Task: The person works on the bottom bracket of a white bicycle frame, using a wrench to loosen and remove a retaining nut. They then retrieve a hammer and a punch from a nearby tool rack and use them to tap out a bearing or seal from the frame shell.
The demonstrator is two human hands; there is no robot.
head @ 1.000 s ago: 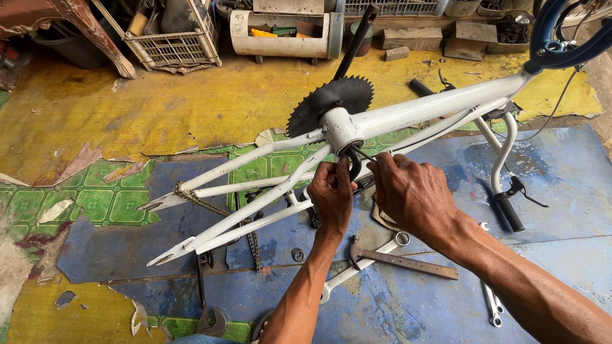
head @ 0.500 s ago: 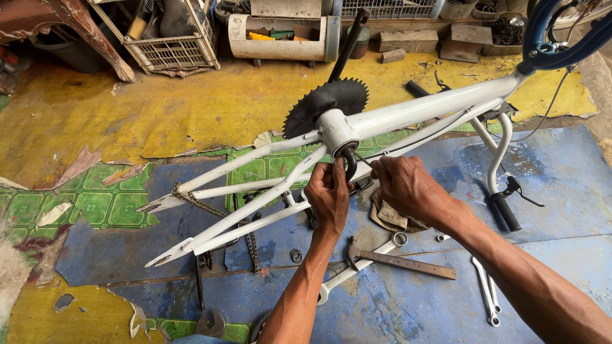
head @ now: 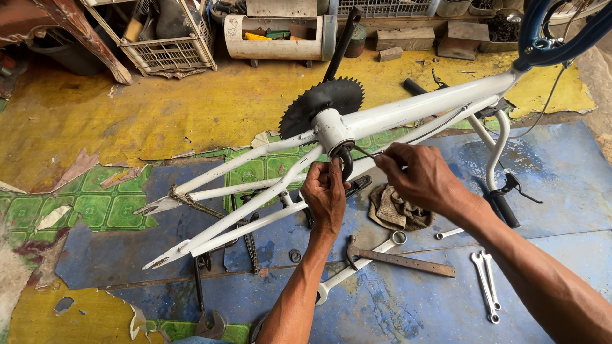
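White bike frame (head: pixel 408 111) lies on its side on the floor, black chainring (head: pixel 319 105) at its bottom bracket. Left hand (head: pixel 325 197) fingers pinch a dark ring (head: pixel 345 162) at the bracket shell; right hand (head: pixel 417 175) fingers closed on a thin metal tool (head: pixel 364 153) poking in there. Wire basket (head: pixel 169 48) behind holds dark items, unclear. Cream tray (head: pixel 280 38) holds yellow bits. Hammer (head: pixel 398 261), rag (head: pixel 395 210) nearby.
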